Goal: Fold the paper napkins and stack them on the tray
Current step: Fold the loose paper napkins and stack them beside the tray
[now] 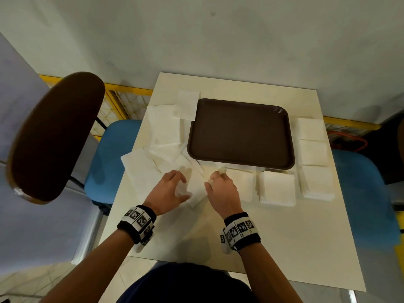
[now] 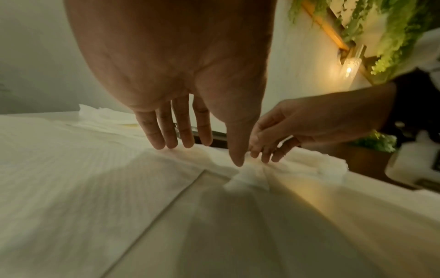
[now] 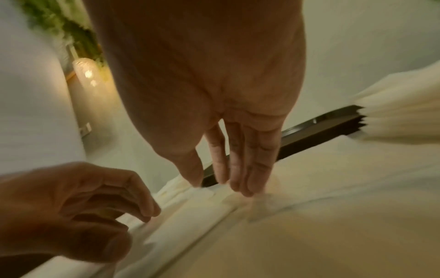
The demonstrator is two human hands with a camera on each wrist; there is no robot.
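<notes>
A brown tray (image 1: 240,132) lies bare in the middle of the cream table (image 1: 284,248). Just in front of its near left corner lies a white paper napkin (image 1: 196,189), bunched near the middle in the left wrist view (image 2: 247,178). My left hand (image 1: 184,188) touches its left part with straight fingers and the thumb tip (image 2: 209,154). My right hand (image 1: 211,179) rests its fingertips on the napkin's far right part (image 3: 218,187), close to the tray rim (image 3: 309,135). Neither hand plainly grips the paper.
A loose pile of unfolded napkins (image 1: 164,132) spreads left of the tray. Folded stacks (image 1: 277,186) (image 1: 317,182) (image 1: 313,152) sit in front of and right of it. A brown chair back (image 1: 54,136) and a blue seat (image 1: 111,154) stand at the left.
</notes>
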